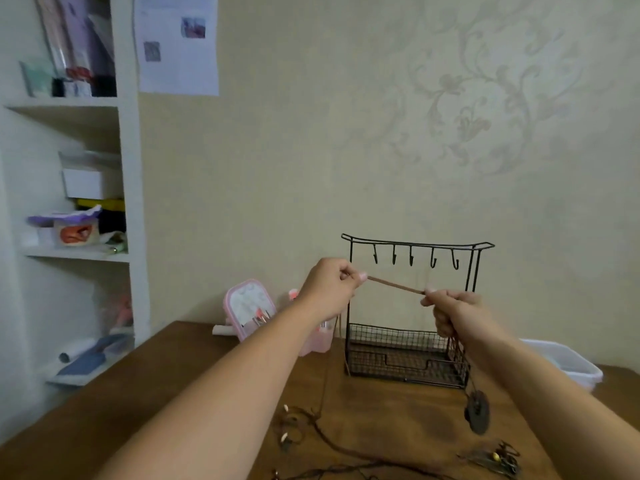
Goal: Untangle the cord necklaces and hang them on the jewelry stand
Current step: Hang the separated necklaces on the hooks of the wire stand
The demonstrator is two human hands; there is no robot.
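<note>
A brown cord necklace (394, 285) is stretched taut between my two hands, in front of the black wire jewelry stand (412, 306). My left hand (329, 285) pinches one end of the stretch, my right hand (450, 311) pinches the other. The cord hangs down from my right hand to a dark round pendant (477, 410) dangling over the table. The stand's several hooks (412, 259) hold nothing. More cord necklaces (311, 434) with small pale beads lie tangled on the wooden table, and another bunch (495, 459) lies at the front right.
A pink mirror case (249, 306) and a pink container (317, 341) stand at the back of the table (194, 382). A clear plastic box (561, 362) sits at the right edge. White shelves (79, 216) with clutter fill the left wall.
</note>
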